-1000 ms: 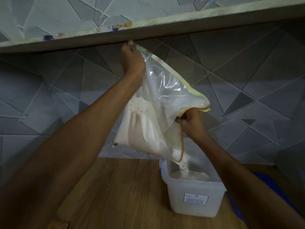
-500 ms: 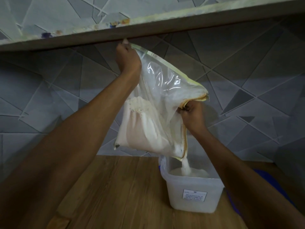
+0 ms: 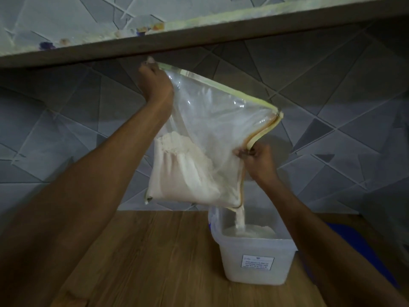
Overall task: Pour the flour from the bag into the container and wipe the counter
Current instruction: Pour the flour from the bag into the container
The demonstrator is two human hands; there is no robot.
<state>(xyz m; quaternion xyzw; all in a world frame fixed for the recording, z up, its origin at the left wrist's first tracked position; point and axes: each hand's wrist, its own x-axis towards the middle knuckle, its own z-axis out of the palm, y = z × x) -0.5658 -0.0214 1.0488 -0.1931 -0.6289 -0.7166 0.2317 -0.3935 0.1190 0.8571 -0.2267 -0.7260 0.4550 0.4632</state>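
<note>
Nearest the camera, two bare forearms are reaching forward over the wood-grain counter [image 3: 155,251], which is running back to the wall. Standing on the counter at the right is the container [image 3: 256,260], a translucent plastic tub with a small printed label on its front wall; its top is open and a low mound of white powder is lying inside. Something blue [image 3: 354,251] is showing on the counter just to the right of the container, mostly hidden behind the right forearm, and I cannot tell what it is.

Above the container, the flour [image 3: 183,171] is sitting heaped in the lower left part of the bag [image 3: 212,116], a clear zip bag held tilted in the air with one low corner hanging directly over the tub. A thin stream of flour is falling from that corner into the container. The right hand [image 3: 257,159] is pinching the bag's opened zip edge, fingers curled tightly round the plastic, just above the pouring corner. The left hand [image 3: 155,85] is gripping the bag's upper corner, fist closed round it, raised high and close under the shelf [image 3: 243,32].

Farthest back, the grey tiled wall [image 3: 332,85] with angular line patterns is rising behind the counter, and the shelf is crossing the top of the view.
</note>
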